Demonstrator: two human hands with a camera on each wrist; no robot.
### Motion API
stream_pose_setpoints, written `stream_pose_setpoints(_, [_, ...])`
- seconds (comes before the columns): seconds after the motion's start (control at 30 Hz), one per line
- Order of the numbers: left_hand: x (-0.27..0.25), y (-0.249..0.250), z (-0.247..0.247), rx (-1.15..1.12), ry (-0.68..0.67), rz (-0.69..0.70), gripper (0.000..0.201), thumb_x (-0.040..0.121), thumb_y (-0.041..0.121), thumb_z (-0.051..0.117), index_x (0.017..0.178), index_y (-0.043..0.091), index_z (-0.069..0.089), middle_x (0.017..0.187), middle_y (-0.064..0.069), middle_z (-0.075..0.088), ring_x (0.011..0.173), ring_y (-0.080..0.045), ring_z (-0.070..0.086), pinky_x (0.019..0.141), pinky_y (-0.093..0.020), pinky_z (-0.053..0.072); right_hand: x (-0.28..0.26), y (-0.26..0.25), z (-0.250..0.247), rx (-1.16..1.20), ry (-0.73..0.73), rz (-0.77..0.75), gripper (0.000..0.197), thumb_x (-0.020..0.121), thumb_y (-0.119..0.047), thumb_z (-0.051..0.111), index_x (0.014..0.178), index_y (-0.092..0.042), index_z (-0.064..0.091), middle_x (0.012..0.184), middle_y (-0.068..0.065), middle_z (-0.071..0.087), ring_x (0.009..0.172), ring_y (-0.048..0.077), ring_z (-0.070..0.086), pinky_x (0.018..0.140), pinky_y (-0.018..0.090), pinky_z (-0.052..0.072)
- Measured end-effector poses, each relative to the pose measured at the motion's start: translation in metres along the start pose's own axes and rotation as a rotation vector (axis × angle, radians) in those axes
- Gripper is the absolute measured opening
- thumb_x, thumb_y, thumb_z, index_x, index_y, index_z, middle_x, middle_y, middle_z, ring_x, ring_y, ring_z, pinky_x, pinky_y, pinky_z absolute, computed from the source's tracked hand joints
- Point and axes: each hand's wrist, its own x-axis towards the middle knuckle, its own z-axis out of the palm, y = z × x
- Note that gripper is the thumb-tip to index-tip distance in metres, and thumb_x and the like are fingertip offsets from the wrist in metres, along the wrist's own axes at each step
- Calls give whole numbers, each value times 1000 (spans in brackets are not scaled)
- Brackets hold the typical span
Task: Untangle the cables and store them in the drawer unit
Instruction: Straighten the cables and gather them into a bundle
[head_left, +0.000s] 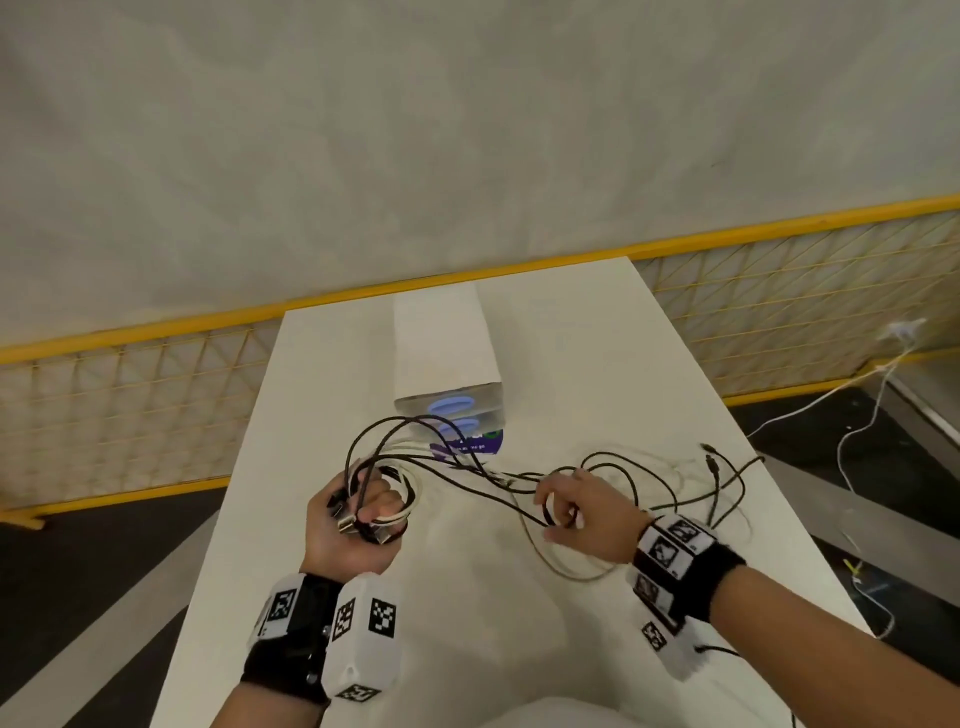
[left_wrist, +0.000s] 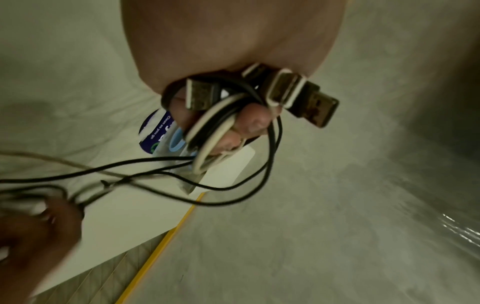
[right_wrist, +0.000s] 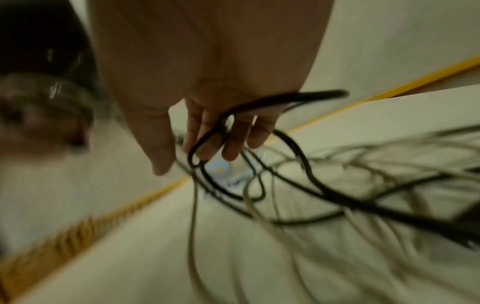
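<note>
So the left hand (head_left: 353, 519) has its grip clenched round a bunch of coiled cables (left_wrist: 221, 127), black and cream strands looped over the fingers with a few metal USB plugs (left_wrist: 298, 96) poking out past the knuckles. The right hand (head_left: 582, 512) is over the loose tangle (head_left: 649, 483) spread on the white worktop (head_left: 467, 623), fingers only loosely curled, with a black loop (right_wrist: 207, 148) threaded through them; I'd call that hooked rather than a firm hold, though the wrist view is pretty blurry. If it were me I'd keep the left bundle tight so those coils don't spring open, then feed one strand at a time out of the mess with the right, following it back to its plug instead of yanking, since the thin rubbery leads look like they'd cinch into knots. The black ones look smooth and round, the cream ones a bit stiffer and flatter. The drawer unit (head_left: 447, 364) sits at the far middle of the worktop, a boxy white thing with a clear front and blue oval handles, just beyond the cables. Nothing's in it yet as far as I can tell.
</note>
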Motion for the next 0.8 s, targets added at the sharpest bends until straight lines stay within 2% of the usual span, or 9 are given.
stream_pose_setpoints(0.07, [-3, 6, -11, 27, -109, 2, 23, 91, 21, 45, 78, 10, 60, 61, 0, 44, 63, -14, 57, 64, -24, 35, -17, -7, -33, -15, 127, -71, 18, 77, -40, 63, 93, -32, 63, 64, -16, 54, 80, 6, 46, 76, 30, 41])
stream_pose_setpoints(0.13, [-10, 14, -24, 110, -121, 55, 45, 98, 27, 20, 100, 8, 61, 78, -1, 46, 80, -14, 55, 81, -22, 28, -32, -11, -70, -265, 237, -78, 26, 79, -58, 53, 82, -35, 65, 60, -15, 53, 83, 5, 46, 79, 28, 35])
stream_pose_setpoints(0.2, [-13, 13, -16, 174, -202, 144, 54, 98, 31, 11, 117, 14, 58, 91, 4, 51, 88, -6, 50, 86, -16, 16, -40, -14, -97, -482, 286, 36, 40, 78, -70, 45, 80, -35, 65, 57, -15, 49, 85, 5, 47, 85, 29, 26])
stream_pose_setpoints(0.33, [-6, 5, 15, 26, -204, 19, 31, 91, 24, 42, 97, 10, 69, 73, -1, 57, 69, -9, 45, 80, -14, 16, -46, -8, -108, -458, 351, 203, 20, 84, -48, 62, 80, -30, 69, 72, -16, 58, 110, 9, 48, 97, 39, 19])
stream_pose_setpoints(0.47, [-8, 10, 19, 176, -144, 28, 53, 96, 32, 12, 98, 6, 58, 70, -1, 40, 65, -11, 35, 69, -23, 17, -52, -4, -110, -415, 221, 260, 13, 87, -38, 61, 84, -30, 71, 95, -21, 63, 124, 3, 33, 97, 35, 14])
stream_pose_setpoints(0.57, [-9, 2, 15, 171, -243, -64, 56, 95, 28, 6, 98, 4, 56, 68, -4, 40, 63, -14, 36, 69, -27, 27, -47, -9, -101, -549, 28, 170, 21, 92, -28, 52, 93, -23, 72, 98, -12, 65, 114, 9, 43, 92, 30, 28])
stream_pose_setpoints(0.67, [-12, -4, 16, 98, -266, -167, 55, 96, 28, 7, 95, 4, 57, 66, -5, 41, 62, -16, 36, 71, -29, 35, -46, -10, -97, -304, -77, 214, 21, 92, -25, 55, 88, -7, 66, 90, 1, 63, 84, 16, 63, 73, 23, 45])
stream_pose_setpoints(0.73, [-11, -9, 11, 82, -292, -169, 53, 96, 28, 10, 94, 4, 57, 65, -5, 39, 61, -16, 36, 72, -31, 38, -48, -9, -99, -27, -66, 306, 22, 90, -20, 59, 77, -2, 56, 84, 10, 65, 71, 17, 71, 63, 30, 57])
stream_pose_setpoints(0.8, [-11, -11, 6, 71, -267, -140, 51, 96, 29, 12, 96, 4, 57, 66, -5, 38, 61, -16, 36, 73, -31, 39, -52, -11, -98, 264, -17, 362, 29, 89, -10, 61, 68, -6, 41, 71, 15, 60, 68, 23, 73, 65, 45, 59])
